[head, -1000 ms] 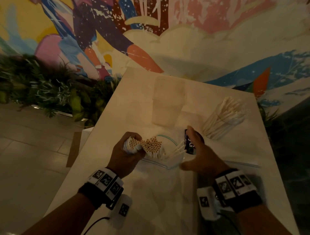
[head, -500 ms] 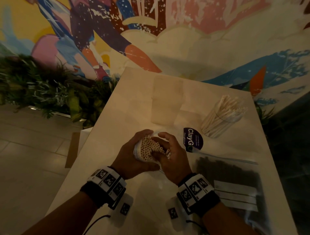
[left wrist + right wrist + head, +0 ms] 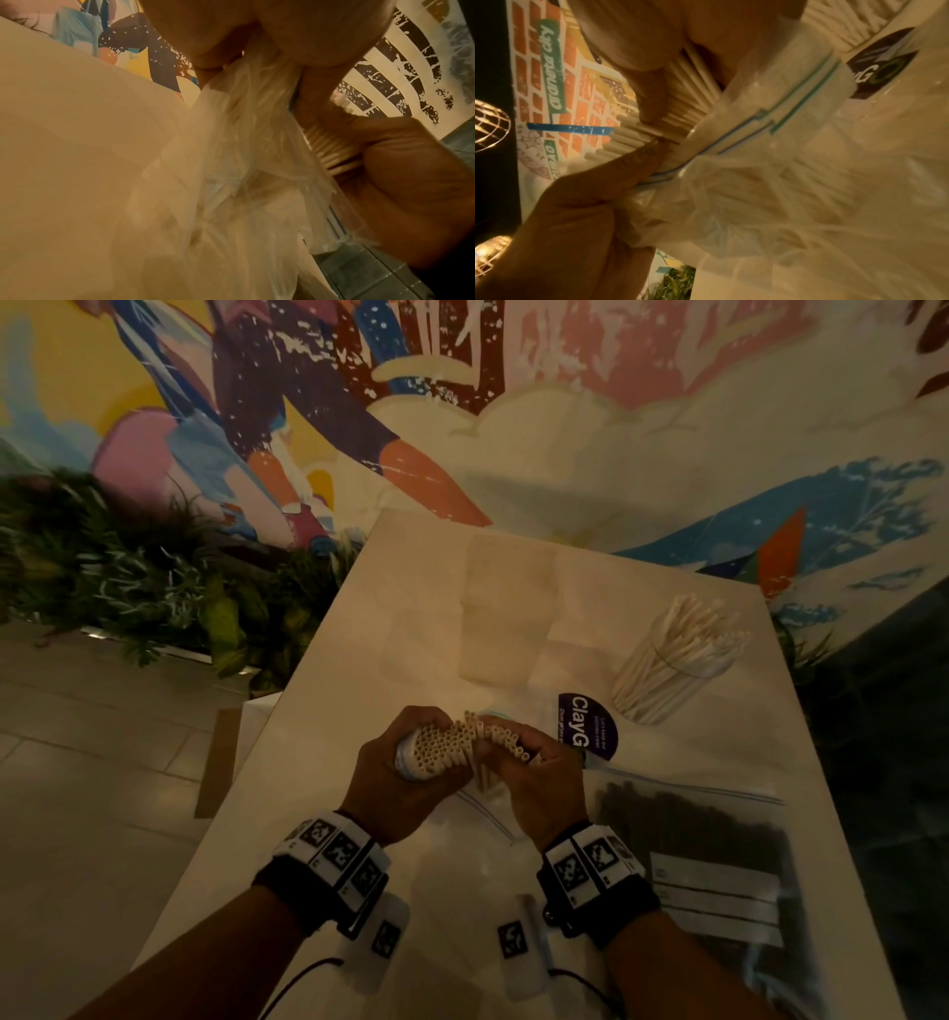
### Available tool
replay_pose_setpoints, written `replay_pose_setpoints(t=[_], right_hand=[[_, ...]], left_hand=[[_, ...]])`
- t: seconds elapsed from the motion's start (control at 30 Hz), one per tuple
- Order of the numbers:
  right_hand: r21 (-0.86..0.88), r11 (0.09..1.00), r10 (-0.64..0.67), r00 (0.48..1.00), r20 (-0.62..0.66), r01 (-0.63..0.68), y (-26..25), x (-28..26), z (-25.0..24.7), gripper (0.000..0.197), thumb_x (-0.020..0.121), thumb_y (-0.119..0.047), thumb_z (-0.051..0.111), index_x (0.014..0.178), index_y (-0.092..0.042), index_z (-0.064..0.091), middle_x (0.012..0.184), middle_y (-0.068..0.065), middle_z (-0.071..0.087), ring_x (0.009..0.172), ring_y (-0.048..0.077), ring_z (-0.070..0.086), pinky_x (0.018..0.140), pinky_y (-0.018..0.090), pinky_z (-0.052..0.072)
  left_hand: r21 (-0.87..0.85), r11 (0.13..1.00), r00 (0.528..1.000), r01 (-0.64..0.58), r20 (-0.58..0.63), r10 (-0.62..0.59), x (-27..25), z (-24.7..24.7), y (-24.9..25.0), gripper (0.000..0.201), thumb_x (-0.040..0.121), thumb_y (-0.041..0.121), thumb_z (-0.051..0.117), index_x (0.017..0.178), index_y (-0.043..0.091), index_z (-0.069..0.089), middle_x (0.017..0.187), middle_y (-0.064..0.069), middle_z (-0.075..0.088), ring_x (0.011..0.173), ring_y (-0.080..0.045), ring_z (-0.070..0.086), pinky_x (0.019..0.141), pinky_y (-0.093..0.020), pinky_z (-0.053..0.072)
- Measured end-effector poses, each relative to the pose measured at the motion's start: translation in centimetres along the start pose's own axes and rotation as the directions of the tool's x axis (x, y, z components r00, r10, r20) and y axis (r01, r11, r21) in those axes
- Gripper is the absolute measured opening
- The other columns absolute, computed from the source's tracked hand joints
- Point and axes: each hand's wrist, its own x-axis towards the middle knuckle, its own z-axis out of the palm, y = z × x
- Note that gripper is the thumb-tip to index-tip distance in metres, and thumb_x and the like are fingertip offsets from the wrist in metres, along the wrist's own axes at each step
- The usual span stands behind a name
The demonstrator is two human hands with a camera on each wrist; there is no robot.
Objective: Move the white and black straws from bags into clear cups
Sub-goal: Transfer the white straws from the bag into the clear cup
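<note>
A bundle of white straws (image 3: 452,743) stands upright in a clear zip bag (image 3: 770,182) near the table's front middle. My left hand (image 3: 395,773) grips the bag around the bundle from the left. My right hand (image 3: 534,773) curls round the straws' right side, its fingers (image 3: 652,85) pressing into the exposed straws (image 3: 680,105) above the bag's zip edge. In the left wrist view the bag (image 3: 244,162) hangs crumpled below my fingers. A clear cup (image 3: 672,660) filled with white straws stands at the back right. A zip bag of black straws (image 3: 693,834) lies flat at the right.
A white table (image 3: 390,618) carries everything. A tall empty clear cup (image 3: 506,608) stands at the back middle. A round purple sticker (image 3: 588,724) lies right of my hands. Plants (image 3: 128,593) and a painted wall (image 3: 513,403) lie beyond the table; tiled floor sits to the left.
My right hand moved left from beside the purple sticker and closed on the white straw bundle. The left hand kept its grip, and the straws gathered between both hands.
</note>
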Motion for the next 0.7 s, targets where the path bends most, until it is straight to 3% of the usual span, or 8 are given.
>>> replay_pose_setpoints(t=[0.13, 0.2, 0.33, 0.4, 0.5, 0.57, 0.7], right_hand=[[0.080, 0.994, 0.081, 0.996, -0.043, -0.077, -0.1, 0.3, 0.2, 0.028, 0.084, -0.013, 0.069, 0.112, -0.009, 0.069, 0.111, 0.008, 0.070, 0.104, 0.014, 0.066, 0.095, 0.030, 0.052], [0.058, 0.998, 0.041, 0.997, -0.073, -0.037, 0.1, 0.5, 0.0, 0.028, 0.086, -0.015, 0.067, 0.113, -0.006, 0.068, 0.111, 0.006, 0.071, 0.105, 0.013, 0.066, 0.097, 0.032, 0.051], [-0.065, 0.994, -0.099, 0.992, -0.084, 0.093, -0.3, 0.8, -0.2, 0.016, 0.091, -0.018, 0.063, 0.102, -0.015, 0.073, 0.095, -0.005, 0.074, 0.098, 0.012, 0.068, 0.089, 0.024, 0.052], [-0.109, 0.983, -0.162, 0.981, -0.105, 0.150, -0.5, 1.0, -0.4, 0.018, 0.089, -0.030, 0.060, 0.100, -0.021, 0.072, 0.089, -0.013, 0.072, 0.094, 0.006, 0.067, 0.084, 0.017, 0.051], [-0.190, 0.954, -0.259, 0.958, -0.124, 0.233, -0.2, 1.7, -0.8, 0.023, 0.087, -0.041, 0.050, 0.087, -0.027, 0.068, 0.082, -0.019, 0.068, 0.086, 0.002, 0.066, 0.081, 0.021, 0.052], [-0.237, 0.941, -0.275, 0.955, -0.108, 0.244, -0.1, 1.9, -1.1, 0.025, 0.088, -0.040, 0.046, 0.076, -0.027, 0.064, 0.073, -0.017, 0.066, 0.075, 0.002, 0.063, 0.074, 0.020, 0.051], [-0.295, 0.899, -0.383, 0.908, -0.171, 0.324, -1.0, 2.3, -1.6, 0.028, 0.093, -0.020, 0.046, 0.071, -0.012, 0.060, 0.059, -0.010, 0.055, 0.061, 0.003, 0.056, 0.063, 0.007, 0.039]], left_hand=[[-0.002, 1.000, 1.000, -0.002, -0.008, 0.002, 0.0, 0.0, -0.1, 0.039, 0.068, 0.027, 0.079, 0.100, 0.022, 0.057, 0.099, -0.001, 0.063, 0.091, -0.026, 0.064, 0.075, -0.045, 0.056], [-0.011, 1.000, 1.000, -0.007, -0.015, 0.006, 0.0, 0.0, 0.0, 0.038, 0.067, 0.026, 0.078, 0.099, 0.021, 0.058, 0.098, -0.002, 0.062, 0.088, -0.025, 0.064, 0.073, -0.042, 0.056], [0.039, 0.999, 1.000, -0.007, -0.021, 0.008, -0.1, -0.3, -0.1, 0.037, 0.067, 0.026, 0.076, 0.099, 0.020, 0.057, 0.097, 0.000, 0.062, 0.088, -0.022, 0.064, 0.073, -0.037, 0.055], [0.022, 1.000, 1.000, -0.010, -0.030, 0.010, -0.2, -0.3, -0.2, 0.036, 0.067, 0.025, 0.076, 0.098, 0.020, 0.057, 0.096, 0.001, 0.062, 0.087, -0.021, 0.064, 0.073, -0.033, 0.054], [0.006, 1.000, 0.999, -0.013, -0.039, 0.013, -0.2, -0.4, -0.2, 0.035, 0.067, 0.025, 0.076, 0.096, 0.021, 0.057, 0.094, 0.000, 0.063, 0.085, -0.023, 0.064, 0.071, -0.032, 0.054], [0.013, 1.000, 0.999, -0.021, -0.041, 0.022, -0.3, -0.4, -0.2, 0.035, 0.067, 0.025, 0.076, 0.096, 0.021, 0.057, 0.094, -0.001, 0.063, 0.084, -0.024, 0.064, 0.072, -0.035, 0.055], [-0.034, 0.999, 0.999, -0.003, -0.036, 0.002, -0.3, -0.2, -0.2, 0.035, 0.067, 0.023, 0.077, 0.096, 0.019, 0.058, 0.095, -0.001, 0.065, 0.087, -0.022, 0.066, 0.075, -0.035, 0.055]])
